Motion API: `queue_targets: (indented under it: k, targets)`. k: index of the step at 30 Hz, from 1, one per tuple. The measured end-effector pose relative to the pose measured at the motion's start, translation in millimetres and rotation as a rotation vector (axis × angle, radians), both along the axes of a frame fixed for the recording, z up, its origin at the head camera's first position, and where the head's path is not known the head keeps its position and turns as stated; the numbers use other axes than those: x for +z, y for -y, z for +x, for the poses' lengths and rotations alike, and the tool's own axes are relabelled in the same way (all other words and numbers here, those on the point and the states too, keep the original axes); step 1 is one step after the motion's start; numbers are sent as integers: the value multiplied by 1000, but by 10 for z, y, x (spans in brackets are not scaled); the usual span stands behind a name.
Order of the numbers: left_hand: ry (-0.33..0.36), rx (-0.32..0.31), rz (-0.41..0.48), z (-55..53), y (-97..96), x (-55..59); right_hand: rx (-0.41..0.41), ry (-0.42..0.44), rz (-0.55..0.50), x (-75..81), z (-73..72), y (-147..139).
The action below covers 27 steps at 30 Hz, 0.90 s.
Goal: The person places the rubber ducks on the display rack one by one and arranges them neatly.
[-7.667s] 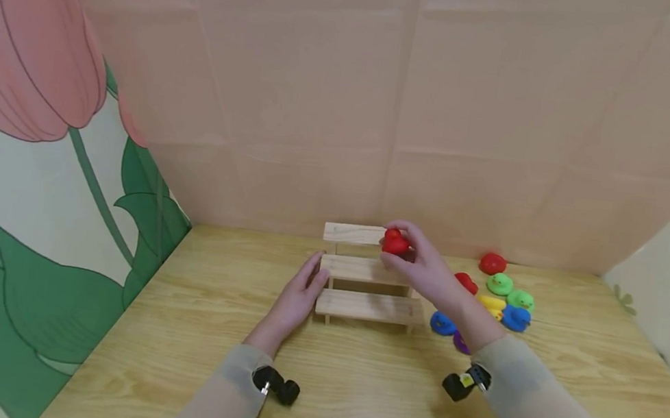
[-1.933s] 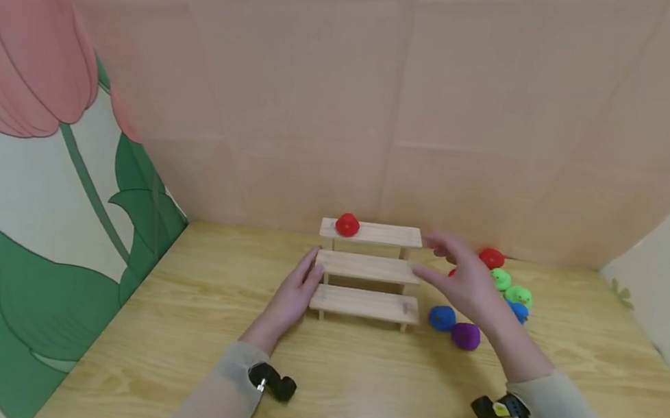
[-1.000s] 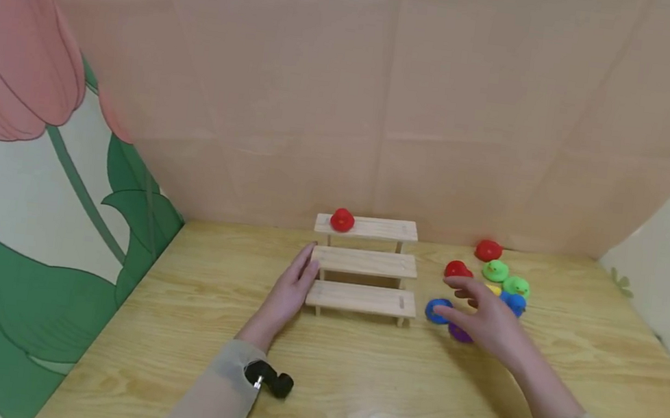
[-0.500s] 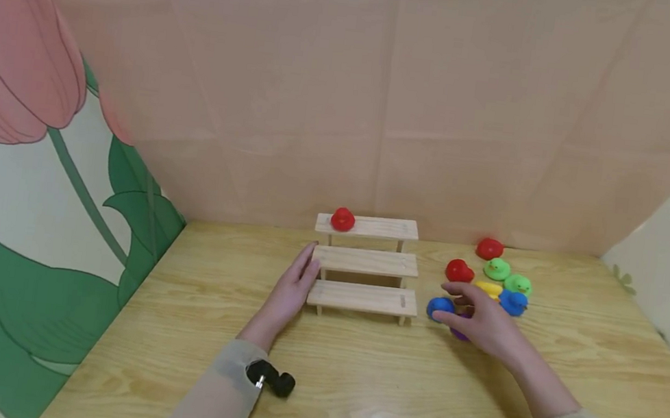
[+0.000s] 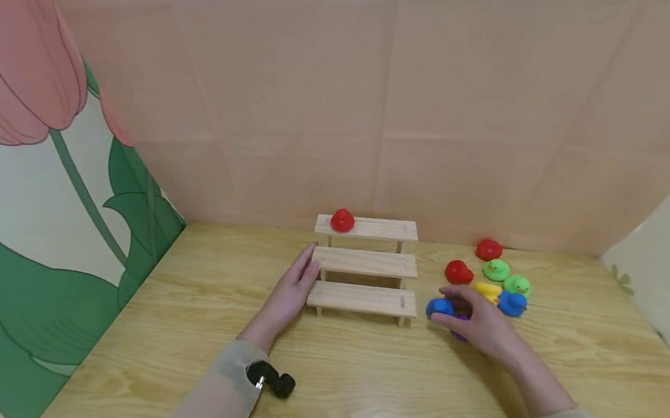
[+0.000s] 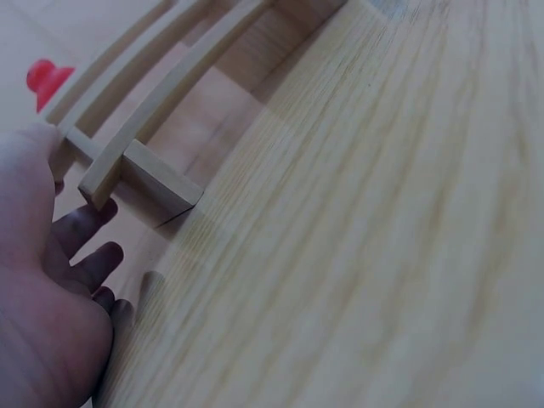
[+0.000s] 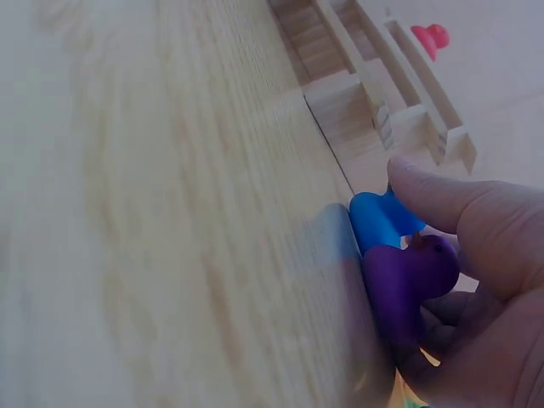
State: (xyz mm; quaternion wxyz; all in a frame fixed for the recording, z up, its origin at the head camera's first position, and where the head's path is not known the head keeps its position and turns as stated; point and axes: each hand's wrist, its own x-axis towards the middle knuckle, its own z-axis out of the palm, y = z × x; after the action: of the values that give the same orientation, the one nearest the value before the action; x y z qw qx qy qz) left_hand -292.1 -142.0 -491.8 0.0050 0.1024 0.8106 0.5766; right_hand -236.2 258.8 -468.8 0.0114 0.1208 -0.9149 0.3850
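Observation:
A three-tier wooden display stand (image 5: 362,297) stands on the table, with one red rubber duck (image 5: 342,221) at the left of its top step. My left hand (image 5: 288,289) rests against the stand's left side, thumb and fingers touching the step ends; its lower fingers hang loosely in the left wrist view. At the right, my right hand (image 5: 486,326) has thumb and fingers around a blue rubber duck (image 5: 439,308), which still sits on the table. A purple rubber duck (image 7: 406,285) lies close under that palm, mostly covered in the head view.
Beyond the right hand are two more red ducks (image 5: 459,272), two green ducks (image 5: 496,269), yellow ducks (image 5: 487,292) partly hidden, and another blue duck (image 5: 513,304). A pinkish cloth backdrop (image 5: 296,115) hangs behind the wooden table (image 5: 315,386).
My right hand set a red duck on the top step, let go, then moved right and down to the blue duck and closed around it. The left hand stays at the stand.

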Motion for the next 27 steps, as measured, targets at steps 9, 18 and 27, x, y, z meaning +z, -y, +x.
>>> queue_targets:
  k: [9,18,27]
  targets:
    - [12,12,9,24,7,-7,-30,18,35,21,8,88]
    - [5,14,10,14,-2,-10,-30,3,31,17,9,107]
    - [5,9,9,9,-16,-2,-42,6,41,10,7,106]
